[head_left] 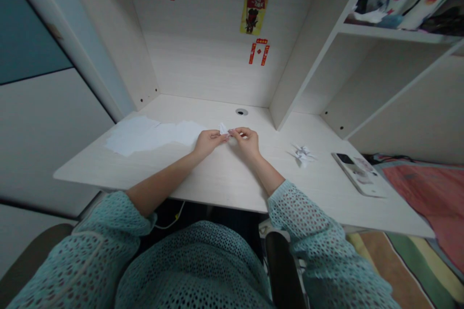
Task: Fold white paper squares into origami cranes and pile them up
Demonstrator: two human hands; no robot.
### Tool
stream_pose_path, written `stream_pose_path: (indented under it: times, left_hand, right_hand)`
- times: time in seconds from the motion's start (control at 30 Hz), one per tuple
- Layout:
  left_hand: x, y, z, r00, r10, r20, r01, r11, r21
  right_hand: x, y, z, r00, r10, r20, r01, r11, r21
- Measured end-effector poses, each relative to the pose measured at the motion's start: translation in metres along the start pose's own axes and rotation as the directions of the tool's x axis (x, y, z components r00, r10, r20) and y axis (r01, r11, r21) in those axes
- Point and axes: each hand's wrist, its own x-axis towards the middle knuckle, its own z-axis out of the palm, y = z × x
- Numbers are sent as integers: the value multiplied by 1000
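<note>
A small piece of folded white paper (pixel 224 129) is pinched between my two hands, a little above or on the middle of the desk. My left hand (pixel 209 142) grips its left side with thumb and fingers pressed together. From the right, my right hand (pixel 247 141) pinches its other edge, fingertips close to those of the left. Part of the paper is hidden behind the fingers. White paper sheets (pixel 145 136) lie spread out and overlapping to the left. Over to the right sit folded white paper pieces (pixel 303 154) with pointed ends, in a small cluster.
The white desk (pixel 224 183) has a round cable hole (pixel 241 112) at the back. A phone (pixel 358 175) lies at the right. Shelf panels (pixel 308 77) rise behind, with bags (pixel 416 0) on the upper shelf. A chair armrest (pixel 284 270) stands below the desk's front edge.
</note>
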Motion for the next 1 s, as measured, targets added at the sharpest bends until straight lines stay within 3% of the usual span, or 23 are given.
stream_pose_path:
  times: [0.3, 0.53, 0.7, 1.0]
  left_hand:
    - [0, 7, -1, 999, -35, 27, 34, 999, 13]
    - [0, 8, -4, 1000, -22, -6, 22, 998, 64]
    - [2, 1, -4, 999, 39, -20, -37, 996, 77]
    - [-1, 3, -9, 988, 154, -21, -128, 883, 452]
  right_hand:
    - [-2, -9, -1, 999, 2, 38, -5, 997, 78]
    - [4, -10, -7, 995, 94, 25, -97, 980, 176]
    - [6, -9, -11, 986, 163, 23, -165, 979, 118]
    - [5, -7, -11, 985, 165, 40, -168, 983, 71]
